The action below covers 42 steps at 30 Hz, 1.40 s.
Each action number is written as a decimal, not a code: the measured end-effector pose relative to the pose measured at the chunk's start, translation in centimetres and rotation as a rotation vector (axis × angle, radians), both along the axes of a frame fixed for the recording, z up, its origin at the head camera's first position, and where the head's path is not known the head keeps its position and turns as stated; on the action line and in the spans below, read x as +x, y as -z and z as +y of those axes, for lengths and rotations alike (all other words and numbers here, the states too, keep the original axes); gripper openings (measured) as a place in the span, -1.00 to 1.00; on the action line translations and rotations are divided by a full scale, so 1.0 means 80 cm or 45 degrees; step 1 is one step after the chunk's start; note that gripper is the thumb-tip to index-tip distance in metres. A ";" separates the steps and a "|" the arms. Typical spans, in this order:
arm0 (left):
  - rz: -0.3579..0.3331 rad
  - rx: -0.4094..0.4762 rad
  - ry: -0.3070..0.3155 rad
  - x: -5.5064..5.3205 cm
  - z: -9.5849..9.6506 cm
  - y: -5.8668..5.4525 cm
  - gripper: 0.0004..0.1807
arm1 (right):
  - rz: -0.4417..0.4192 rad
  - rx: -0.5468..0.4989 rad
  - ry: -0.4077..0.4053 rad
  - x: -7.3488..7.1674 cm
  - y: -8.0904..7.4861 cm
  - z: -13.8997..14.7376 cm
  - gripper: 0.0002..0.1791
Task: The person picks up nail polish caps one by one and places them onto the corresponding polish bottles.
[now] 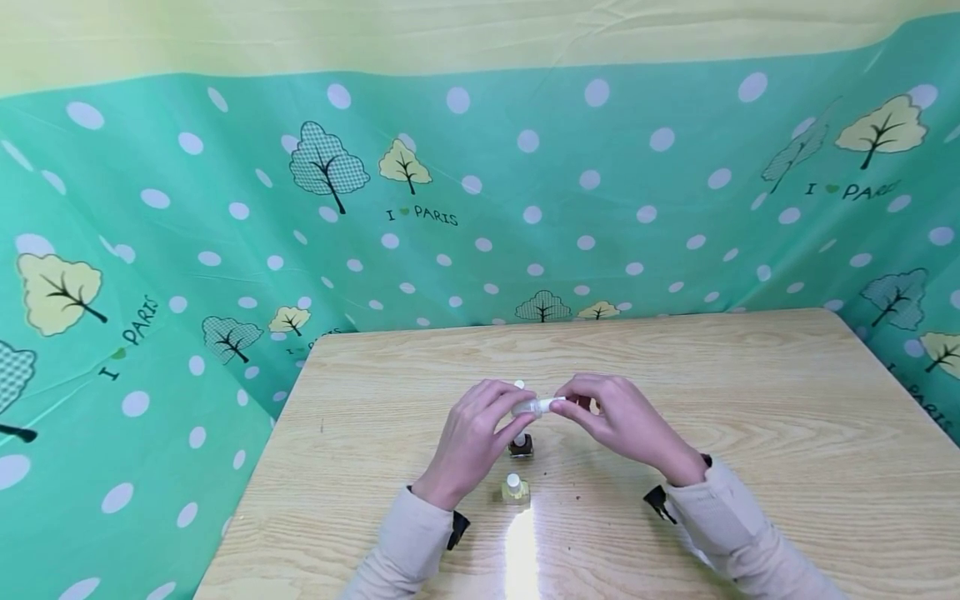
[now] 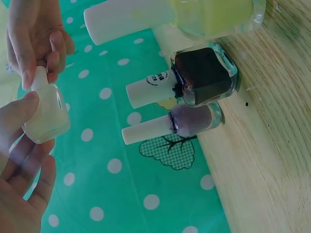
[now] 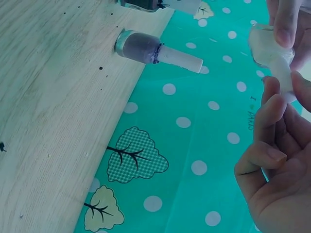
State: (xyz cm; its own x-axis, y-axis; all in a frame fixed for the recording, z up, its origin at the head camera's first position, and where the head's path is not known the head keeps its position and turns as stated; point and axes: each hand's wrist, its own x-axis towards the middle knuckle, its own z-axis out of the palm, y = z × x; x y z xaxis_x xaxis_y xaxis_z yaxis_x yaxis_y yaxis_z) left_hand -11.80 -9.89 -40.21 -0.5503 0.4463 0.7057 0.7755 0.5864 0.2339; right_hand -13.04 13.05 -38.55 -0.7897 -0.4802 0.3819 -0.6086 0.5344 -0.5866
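1. Hands are meeting above the middle of the table (image 1: pixel 750 392): my left hand (image 1: pixel 471 442) is gripping the glass body of a pale nail-polish bottle (image 1: pixel 534 406), and my right hand (image 1: pixel 622 421) is pinching its white cap (image 2: pixel 40 77) between thumb and fingers.

2. I am holding the bottle on its side, lifted clear of the wood, cap pointing right, just above the bottles that are standing there.

3. Three bottles are standing in a row running from near to far below my hands: a yellow one (image 1: pixel 514 490) nearest to me, a dark brown one (image 1: pixel 521 444) behind it, and a lilac one (image 2: pixel 194 119) farthest off, which the head view mostly hides behind my fingers.

4. I am judging that the step in hand is the cap: my right fingers are placed for a twist, though I cannot tell whether it is being loosened or tightened.

5. The next move, as I see it, is calling for a firm hold on the glass with the left hand while the right turns the cap, and for tilting the bottle upright so nothing spills on the table.

6. A green dotted cloth (image 1: pixel 525 183) with trees is hanging behind the table.
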 end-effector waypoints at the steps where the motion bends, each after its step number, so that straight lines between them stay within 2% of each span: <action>1: -0.001 -0.001 -0.003 0.000 0.000 0.000 -0.72 | -0.004 0.002 0.003 0.000 0.000 0.000 -0.88; 6: -0.023 -0.015 -0.019 -0.001 0.000 0.000 -0.73 | -0.014 0.002 0.021 -0.002 0.002 -0.001 -0.87; 12: -0.046 -0.035 -0.053 -0.006 -0.001 -0.007 -0.70 | -0.042 -0.048 0.048 -0.005 0.001 -0.006 -0.89; 23: -0.092 -0.074 -0.111 -0.025 -0.001 -0.017 -0.71 | 0.040 -0.081 0.084 -0.020 -0.007 -0.014 -0.90; 30: -0.115 -0.020 -0.128 -0.038 -0.004 -0.013 -0.72 | 0.008 -0.106 0.078 -0.028 -0.009 -0.019 -0.84; 35: -0.126 0.043 -0.138 -0.048 -0.006 -0.007 -0.73 | -0.029 -0.115 0.112 -0.036 -0.006 -0.021 -0.78; 42: -0.226 0.094 -0.165 -0.062 -0.007 0.003 -0.71 | -0.050 -0.114 0.154 -0.047 0.001 -0.019 -0.76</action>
State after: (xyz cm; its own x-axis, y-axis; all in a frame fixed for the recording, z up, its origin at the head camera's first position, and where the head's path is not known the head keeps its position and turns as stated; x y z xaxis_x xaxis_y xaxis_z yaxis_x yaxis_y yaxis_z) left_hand -16.77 -10.49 -40.46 -0.7184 0.3145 0.6205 0.6374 0.6548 0.4060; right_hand -16.82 11.52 -38.66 -0.8550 -0.3457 0.3865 -0.5183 0.5470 -0.6573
